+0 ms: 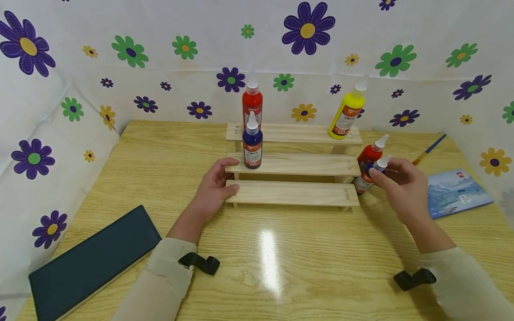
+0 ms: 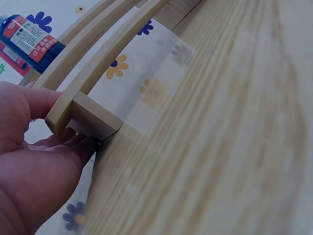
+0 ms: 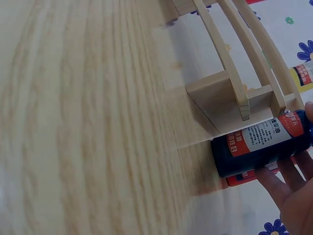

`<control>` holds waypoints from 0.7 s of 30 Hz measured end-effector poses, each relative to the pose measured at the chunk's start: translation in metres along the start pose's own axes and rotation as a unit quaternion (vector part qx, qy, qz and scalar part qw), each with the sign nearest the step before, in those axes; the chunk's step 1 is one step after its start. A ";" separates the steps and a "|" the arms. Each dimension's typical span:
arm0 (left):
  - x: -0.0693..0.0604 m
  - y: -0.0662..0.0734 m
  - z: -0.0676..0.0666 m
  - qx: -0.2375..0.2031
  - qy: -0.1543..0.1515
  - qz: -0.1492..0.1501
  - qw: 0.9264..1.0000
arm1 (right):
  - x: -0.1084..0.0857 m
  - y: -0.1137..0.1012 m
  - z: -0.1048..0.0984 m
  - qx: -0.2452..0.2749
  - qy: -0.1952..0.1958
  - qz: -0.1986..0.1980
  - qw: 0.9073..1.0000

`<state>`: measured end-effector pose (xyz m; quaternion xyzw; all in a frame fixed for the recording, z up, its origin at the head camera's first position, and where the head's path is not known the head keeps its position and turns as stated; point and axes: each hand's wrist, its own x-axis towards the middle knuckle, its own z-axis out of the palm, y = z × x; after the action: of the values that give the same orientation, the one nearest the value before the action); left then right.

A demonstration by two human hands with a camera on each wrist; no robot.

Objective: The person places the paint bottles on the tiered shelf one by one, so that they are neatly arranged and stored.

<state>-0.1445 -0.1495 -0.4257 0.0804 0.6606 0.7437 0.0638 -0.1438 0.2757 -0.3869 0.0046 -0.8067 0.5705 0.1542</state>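
A three-tier wooden rack stands on the table. My left hand grips its left end, thumb on the lowest tier, as the left wrist view also shows. At the rack's right end my right hand holds a dark blue bottle by its upper part. Just behind that bottle is a red bottle. On the middle tier, at the left, stands another dark blue bottle. The top tier bears a red bottle at the left and a yellow bottle at the right.
A dark flat board lies at the table's left. To the right are a blue box or pad with a mountain picture and a brush. A white cloth with flowers hangs behind the table.
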 end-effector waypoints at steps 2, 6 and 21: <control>0.000 0.000 0.000 0.000 -0.001 0.002 1.000 | -0.002 -0.001 0.000 0.031 -0.001 -0.007 1.000; 0.000 0.000 0.000 0.002 0.000 0.003 1.000 | -0.004 -0.002 0.001 0.043 -0.007 -0.018 0.999; 0.000 0.001 0.000 0.006 0.004 -0.005 1.000 | -0.006 -0.008 -0.009 0.088 -0.039 -0.028 0.995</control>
<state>-0.1443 -0.1493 -0.4244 0.0745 0.6659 0.7395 0.0645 -0.1340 0.2807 -0.3787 0.0630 -0.7583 0.6340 0.1381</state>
